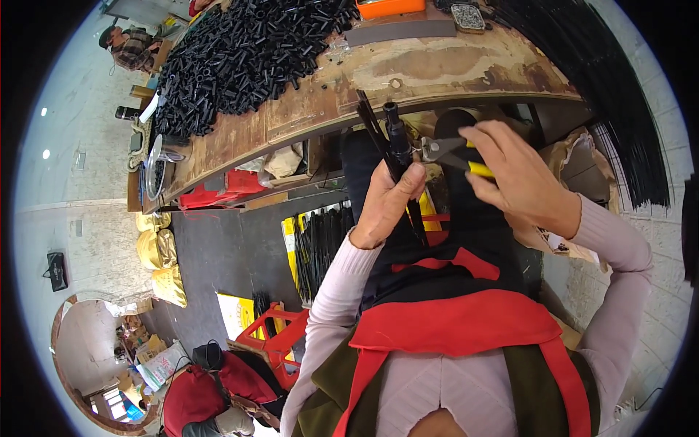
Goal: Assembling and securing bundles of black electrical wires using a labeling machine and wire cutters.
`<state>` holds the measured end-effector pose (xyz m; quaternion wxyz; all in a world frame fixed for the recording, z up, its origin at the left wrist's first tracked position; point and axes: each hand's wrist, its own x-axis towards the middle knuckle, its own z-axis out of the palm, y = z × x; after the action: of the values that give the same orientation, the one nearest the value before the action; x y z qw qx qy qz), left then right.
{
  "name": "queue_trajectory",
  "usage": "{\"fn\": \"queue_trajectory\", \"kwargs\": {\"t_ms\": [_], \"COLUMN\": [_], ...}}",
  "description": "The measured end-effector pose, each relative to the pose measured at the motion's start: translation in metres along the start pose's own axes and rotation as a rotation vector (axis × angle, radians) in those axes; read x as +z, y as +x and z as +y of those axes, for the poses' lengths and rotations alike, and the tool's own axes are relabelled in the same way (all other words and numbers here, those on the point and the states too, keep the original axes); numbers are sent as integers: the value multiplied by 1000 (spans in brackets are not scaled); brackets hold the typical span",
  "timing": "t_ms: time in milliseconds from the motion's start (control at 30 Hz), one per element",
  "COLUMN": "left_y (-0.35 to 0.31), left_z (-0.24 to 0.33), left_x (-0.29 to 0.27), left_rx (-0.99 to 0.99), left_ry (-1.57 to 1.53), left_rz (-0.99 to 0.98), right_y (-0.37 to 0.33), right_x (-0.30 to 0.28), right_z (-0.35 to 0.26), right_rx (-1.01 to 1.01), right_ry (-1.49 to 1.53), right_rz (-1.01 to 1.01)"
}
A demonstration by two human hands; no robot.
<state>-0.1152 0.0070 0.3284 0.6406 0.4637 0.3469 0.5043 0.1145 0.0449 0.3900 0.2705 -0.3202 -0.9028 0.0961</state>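
Note:
My left hand (389,198) is closed around a bundle of thin black rods (373,130). A black tubular fitting (397,135) stands up with the bundle above my thumb; together they look like a folded umbrella frame. In my right hand (531,175) is a pair of pliers (453,154) with yellow grips. Its metal jaws point left and meet the side of the fitting, just above my left thumb. A bit of fine wire seems to show at the jaws, too small to make out. Both hands are above my lap, at the front edge of the workbench.
The wooden workbench (451,65) carries a heap of short black tubes (240,58), an orange tray (389,7) and a clear box of small metal parts (467,18). Long black rods (619,87) hang at right. A red stool (280,339) and a co-worker (211,393) are lower left.

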Motion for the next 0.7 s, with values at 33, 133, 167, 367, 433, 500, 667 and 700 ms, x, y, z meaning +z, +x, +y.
{"fn": "queue_trajectory", "kwargs": {"t_ms": [33, 133, 167, 367, 433, 500, 667, 700], "left_y": [1, 5, 5, 0, 1, 5, 2, 0], "left_z": [-2, -5, -5, 0, 1, 8, 2, 5], "left_x": [-2, -5, -4, -6, -5, 2, -4, -2], "left_rx": [5, 34, 20, -25, -48, -28, 26, 59], "left_ry": [-1, -70, -58, -100, -113, 61, -134, -119], "left_rz": [0, 6, 7, -88, -99, -11, 78, 45], "right_y": [2, 12, 18, 14, 13, -3, 9, 8], "right_x": [-1, -13, -23, -15, -16, 4, -5, -7], "right_z": [1, 5, 4, -13, -11, 2, 10, 7], "right_rx": [-4, -100, 28, 788, 566, 26, 87, 88], "right_ry": [-4, -256, -4, 941, 520, 81, 258, 262], "right_rz": [0, -115, -284, -695, -700, 15, -329, -333]}}
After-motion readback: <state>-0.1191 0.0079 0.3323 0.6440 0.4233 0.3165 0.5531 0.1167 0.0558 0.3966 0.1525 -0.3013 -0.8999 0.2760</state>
